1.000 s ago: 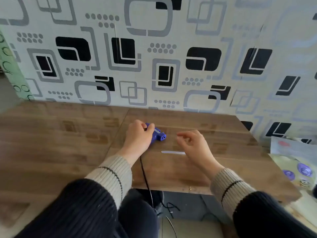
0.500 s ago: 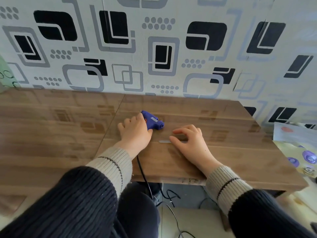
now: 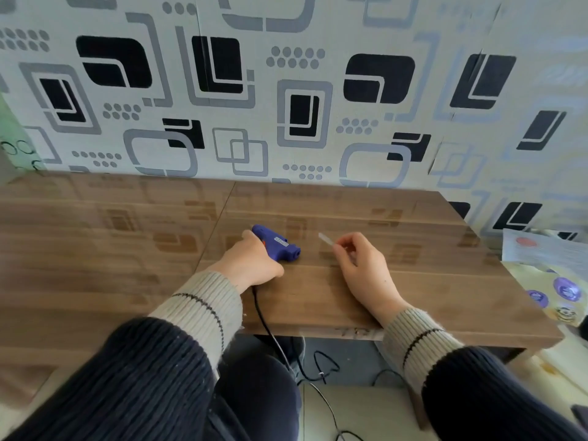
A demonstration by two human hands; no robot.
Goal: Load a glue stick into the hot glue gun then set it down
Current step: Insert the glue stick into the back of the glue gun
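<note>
Wood-grain table fills the middle of the view, its far edge against patterned wallpaper of grey and black rounded squares; printed sheets with purple round stickers lie off its right end. Two dark ribbed sleeves with beige striped cuffs reach in from the bottom edge. Left hand is wrapped round the handle of the blue hot glue gun, fingers closed on it. Gun looks to rest on or just above the tabletop; cannot tell which. One end of the barrel points right, toward the other hand; whether that end is the nozzle or the feed hole, I cannot make out. Black cord runs from under the left hand, over the near table edge and down to the floor. Right hand sits just right of the gun, apart from it, pinching a short translucent glue stick between thumb and fingertips; the free end of the stick angles up and left, toward the gun but not touching it. Progress, as judged: both items are in hand, so pick-up is done. Left to do: line the stick up with the feed hole, push it in, then set the gun down and let go. Roughly the first third is complete.
</note>
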